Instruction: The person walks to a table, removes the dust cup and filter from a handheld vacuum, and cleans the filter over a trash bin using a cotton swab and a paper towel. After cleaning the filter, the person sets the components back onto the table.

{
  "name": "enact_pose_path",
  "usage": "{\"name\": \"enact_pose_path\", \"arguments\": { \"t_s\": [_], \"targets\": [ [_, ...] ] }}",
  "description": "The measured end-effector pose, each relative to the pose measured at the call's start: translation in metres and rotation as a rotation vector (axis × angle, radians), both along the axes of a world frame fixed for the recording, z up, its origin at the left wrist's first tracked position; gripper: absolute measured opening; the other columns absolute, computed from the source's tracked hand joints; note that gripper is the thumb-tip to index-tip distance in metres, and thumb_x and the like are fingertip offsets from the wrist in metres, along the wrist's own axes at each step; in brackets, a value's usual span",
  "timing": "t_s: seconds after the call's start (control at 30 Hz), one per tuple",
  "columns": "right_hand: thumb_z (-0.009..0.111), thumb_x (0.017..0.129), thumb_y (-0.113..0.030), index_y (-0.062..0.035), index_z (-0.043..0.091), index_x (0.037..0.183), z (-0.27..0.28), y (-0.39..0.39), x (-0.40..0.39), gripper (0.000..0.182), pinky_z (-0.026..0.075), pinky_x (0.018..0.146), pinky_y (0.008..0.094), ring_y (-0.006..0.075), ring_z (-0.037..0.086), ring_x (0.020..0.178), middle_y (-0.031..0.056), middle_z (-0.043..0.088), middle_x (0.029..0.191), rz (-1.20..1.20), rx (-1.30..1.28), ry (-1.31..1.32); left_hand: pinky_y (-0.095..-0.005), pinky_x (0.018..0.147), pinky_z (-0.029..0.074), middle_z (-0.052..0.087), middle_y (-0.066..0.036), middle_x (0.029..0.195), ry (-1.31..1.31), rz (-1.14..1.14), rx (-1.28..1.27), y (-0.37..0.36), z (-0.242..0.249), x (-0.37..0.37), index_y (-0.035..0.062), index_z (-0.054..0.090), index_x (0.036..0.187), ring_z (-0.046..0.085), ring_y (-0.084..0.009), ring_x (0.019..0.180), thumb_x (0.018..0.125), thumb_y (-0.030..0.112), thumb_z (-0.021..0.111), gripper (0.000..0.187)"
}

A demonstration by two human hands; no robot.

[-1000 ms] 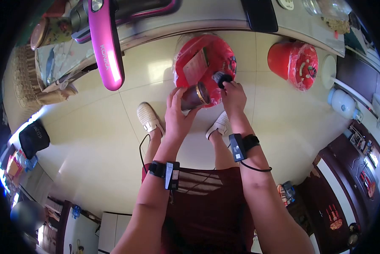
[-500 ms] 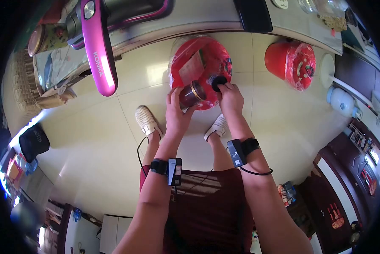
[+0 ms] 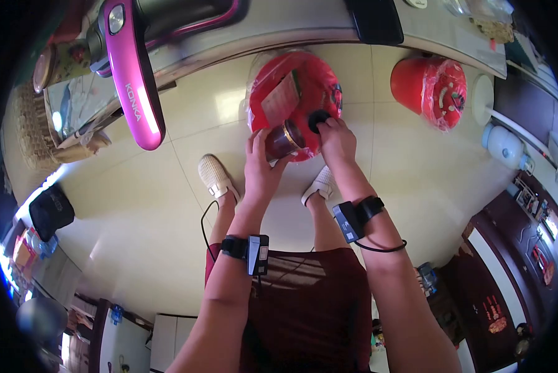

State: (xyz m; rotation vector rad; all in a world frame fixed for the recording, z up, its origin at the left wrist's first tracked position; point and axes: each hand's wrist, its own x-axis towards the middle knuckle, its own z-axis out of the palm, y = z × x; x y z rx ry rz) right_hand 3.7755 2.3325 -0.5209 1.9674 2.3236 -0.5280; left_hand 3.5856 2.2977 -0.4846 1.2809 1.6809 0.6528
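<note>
A shiny pink and black vacuum (image 3: 133, 81) lies on the bench (image 3: 279, 28), and its pink end pokes over the edge. A black phone (image 3: 374, 22) sits there too. Below, a red bucket (image 3: 415, 87) stands on the floor (image 3: 415, 168), near a big blue bottle (image 3: 502, 146).

The dark brown cup (image 3: 281, 142), gold-banded near its rim, tilts at the frame's upper centre; the round black piece (image 3: 318, 120) is just right of it.

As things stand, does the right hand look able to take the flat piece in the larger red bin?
Probably not with this grip: the right hand holds a black round object. The larger bin is open above, and the flat piece seems uncovered.
</note>
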Motion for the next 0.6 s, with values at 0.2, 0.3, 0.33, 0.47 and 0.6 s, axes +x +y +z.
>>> {"name": "enact_pose_path", "arguments": {
  "t_s": [0.2,0.3,0.33,0.47,0.6],
  "targets": [
    [0.055,0.077,-0.011,-0.0107,0.065,0.083,-0.002,-0.0014,0.0034,0.012,0.053,0.069,0.0375,0.0265,0.06,0.091,0.0064,0.062,0.091,0.072,-0.065,-0.042,-0.0406,0.093,0.048,0.045,-0.017,0.129,-0.014,0.008,-0.001,-0.0028,0.0004,0.0008,0.0078,0.041,0.131,0.051,-0.0359,0.115,0.069,0.009,0.079,0.072],
    [0.054,0.077,-0.009,-0.0106,0.065,0.084,-0.0005,0.0006,0.0015,0.013,0.053,0.069,0.0376,0.0268,0.06,0.093,0.0067,0.062,0.091,0.066,-0.063,-0.002,-0.0406,0.093,0.048,0.045,-0.017,0.128,-0.002,0.002,0.015,-0.0006,-0.0023,0.0001,0.0076,0.041,0.131,0.051,-0.036,0.115,0.07,0.009,0.079,0.072],
    [0.054,0.076,-0.009,-0.0105,0.065,0.084,-0.0026,-0.0022,0.0029,0.014,0.053,0.07,0.0376,0.0269,0.06,0.094,0.0068,0.062,0.092,0.077,-0.072,-0.04,-0.0406,0.093,0.048,0.045,-0.017,0.128,0.009,-0.003,0.019,-0.0022,-0.0023,0.0005,0.0075,0.041,0.13,0.051,-0.036,0.115,0.07,0.009,0.079,0.071],
    [0.054,0.076,-0.009,-0.01,0.065,0.085,-0.0018,-0.0021,0.0011,0.015,0.053,0.071,0.0383,0.0271,0.06,0.095,0.0071,0.063,0.092,0.08,0.015,0.007,-0.0402,0.092,0.049,0.045,-0.017,0.127,-0.006,0.01,-0.011,-0.002,-0.002,0.0009,0.0072,0.042,0.13,0.051,-0.0362,0.115,0.07,0.009,0.079,0.071],
    [0.054,0.075,-0.008,-0.0096,0.066,0.086,-0.0018,0.0,-0.0031,0.015,0.053,0.071,0.0384,0.0271,0.06,0.096,0.0071,0.063,0.092,0.044,-0.057,-0.045,-0.0399,0.092,0.049,0.045,-0.018,0.128,-0.005,0.012,0.011,0.0016,-0.0007,0.0024,0.0071,0.042,0.13,0.052,-0.0361,0.114,0.069,0.009,0.079,0.071]
  ]
}}
